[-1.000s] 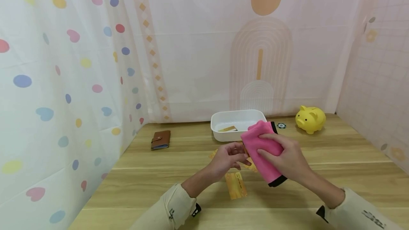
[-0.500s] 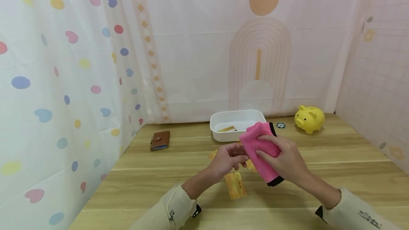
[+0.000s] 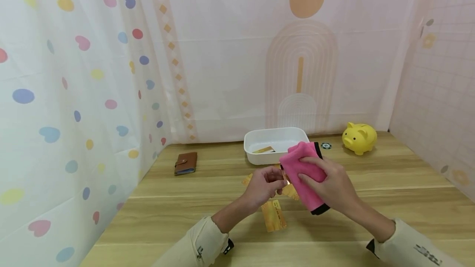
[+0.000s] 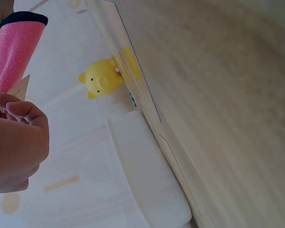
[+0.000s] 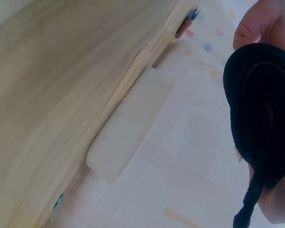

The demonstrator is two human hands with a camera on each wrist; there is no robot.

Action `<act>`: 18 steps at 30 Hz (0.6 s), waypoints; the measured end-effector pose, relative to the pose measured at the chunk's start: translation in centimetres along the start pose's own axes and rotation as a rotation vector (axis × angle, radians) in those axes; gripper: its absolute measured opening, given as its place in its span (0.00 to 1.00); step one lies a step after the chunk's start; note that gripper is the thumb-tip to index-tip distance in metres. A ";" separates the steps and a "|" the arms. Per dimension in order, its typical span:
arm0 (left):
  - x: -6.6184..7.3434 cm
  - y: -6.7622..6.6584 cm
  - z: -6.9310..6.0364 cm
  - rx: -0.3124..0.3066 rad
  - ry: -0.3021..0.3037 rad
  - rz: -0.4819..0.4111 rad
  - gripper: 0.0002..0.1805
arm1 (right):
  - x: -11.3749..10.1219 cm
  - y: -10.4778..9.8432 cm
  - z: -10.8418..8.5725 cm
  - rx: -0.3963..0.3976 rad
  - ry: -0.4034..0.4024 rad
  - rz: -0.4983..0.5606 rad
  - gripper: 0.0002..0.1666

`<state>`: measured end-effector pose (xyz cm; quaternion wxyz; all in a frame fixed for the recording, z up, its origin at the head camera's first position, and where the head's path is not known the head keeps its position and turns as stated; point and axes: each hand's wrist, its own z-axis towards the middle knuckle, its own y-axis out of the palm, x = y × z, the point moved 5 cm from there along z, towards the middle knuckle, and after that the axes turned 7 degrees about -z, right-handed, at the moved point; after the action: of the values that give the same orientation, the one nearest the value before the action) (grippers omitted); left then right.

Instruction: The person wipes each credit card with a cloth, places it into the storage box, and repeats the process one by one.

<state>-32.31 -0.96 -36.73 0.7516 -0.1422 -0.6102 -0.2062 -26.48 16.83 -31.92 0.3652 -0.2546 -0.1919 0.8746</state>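
Pink cloth (image 3: 297,167) is gripped in the right hand (image 3: 332,180), fingers and thumb spread over its near face; it is held clear of the wooden table (image 3: 167,221), slanted, with black trim at both ends. In the right wrist view the trim is seen end-on as a folded loop. A thin card (image 4: 20,88) is pinched in the curled fingers of the left hand (image 3: 262,188); one corner is exposed beside the cloth in the left wrist view, the rest is hidden by fingers and cloth. Whether the card is touched by the cloth's inner face can't be told. Three orange-gold cards are seen on the tabletop: the near card (image 3: 273,216) is fully exposed in front of the hands, the middle card (image 3: 291,192) is partly covered by the cloth, the far-left card (image 3: 246,179) is partly covered by the left hand. White tray (image 3: 264,159) is placed behind the hands, with another card (image 3: 264,150) lying inside. Round chip (image 3: 326,146) is located right of the tray, yellow piggy bank (image 3: 359,138) farther right. Brown wallet (image 3: 186,163) is laid well left of the tray, its strap snapped. Dotted curtain (image 3: 70,143) is hung along the left.
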 end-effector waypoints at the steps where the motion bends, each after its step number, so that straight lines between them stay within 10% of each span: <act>1: 0.0 0.0 0.0 0.000 -0.002 0.000 0.04 | 0.1 0.0 0.0 0.000 0.003 0.000 0.22; 18: -0.1 -0.3 0.0 0.012 -0.040 -0.025 0.08 | 0.7 -0.6 -0.2 0.005 0.052 -0.016 0.22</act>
<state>-32.49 -1.24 -36.89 0.7374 -0.1342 -0.6281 -0.2093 -26.45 17.78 -32.03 0.3776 -0.2751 -0.1823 0.8652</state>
